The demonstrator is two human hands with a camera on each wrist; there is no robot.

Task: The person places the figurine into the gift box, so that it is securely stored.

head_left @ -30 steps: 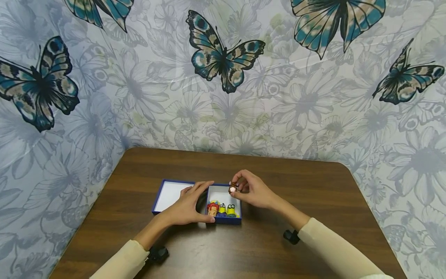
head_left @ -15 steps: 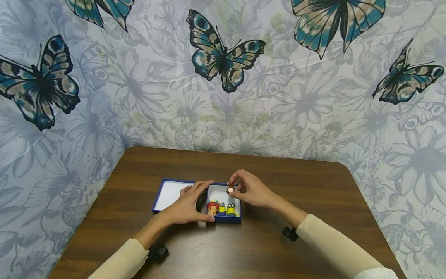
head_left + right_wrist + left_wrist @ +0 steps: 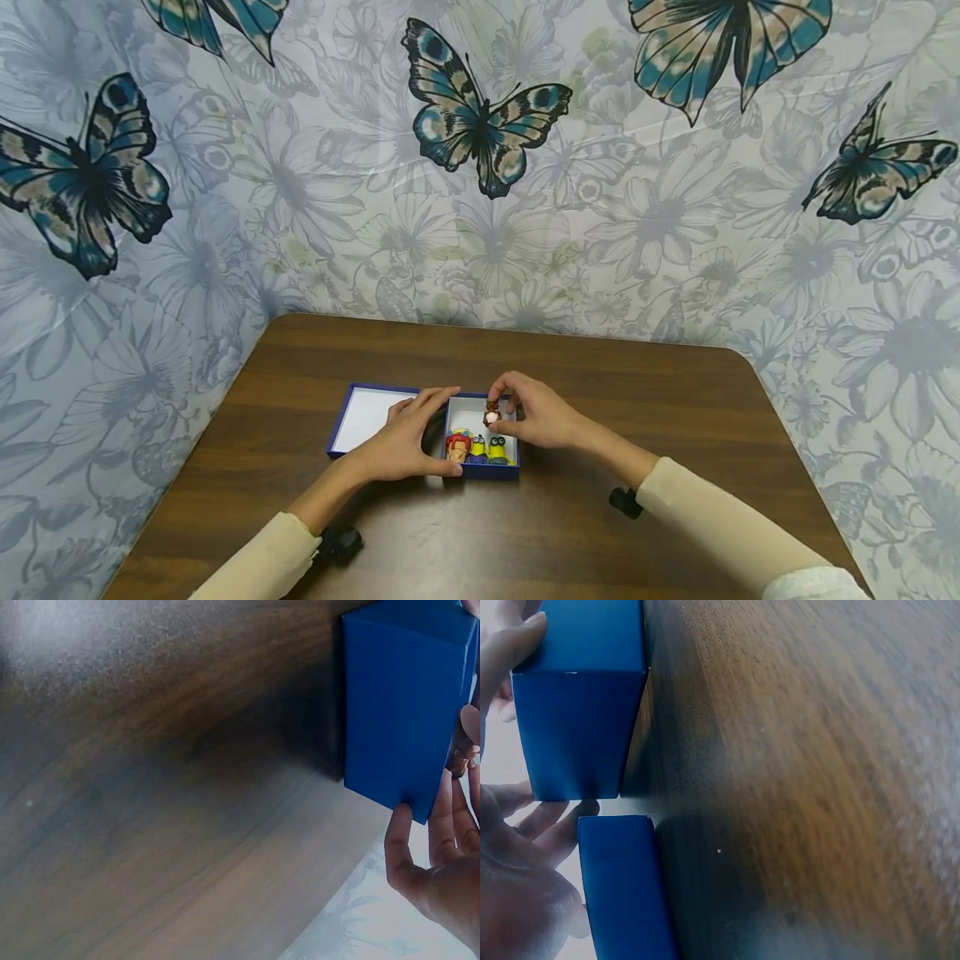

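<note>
My left hand [image 3: 405, 442] spans the left side of an open blue box [image 3: 490, 472], its thumb at the near edge and its fingers toward the far corner. Between right thumb and fingers, my right hand [image 3: 543, 412] pinches a small brown toy figurine [image 3: 492, 415] with a pale front, over the box's white inside. Lined up along the near side inside are a red-haired figurine [image 3: 457, 447] and two yellow minion figurines, one [image 3: 477, 450] beside the other [image 3: 497, 451]. In the right wrist view, the held figurine [image 3: 457, 759] is mostly hidden by fingers and the box wall.
The blue lid [image 3: 367, 421], white inside, lies left of the box, partly behind the left hand. Both stand on a brown wooden table [image 3: 645, 392]. A butterfly-patterned cloth [image 3: 322, 208] hangs behind the table's far edge. Dark cameras sit at both wrists.
My right hand has moved slightly left and toward the near side, bringing the brown figurine from the box's far right corner further over its inside. My left hand has stayed in place.
</note>
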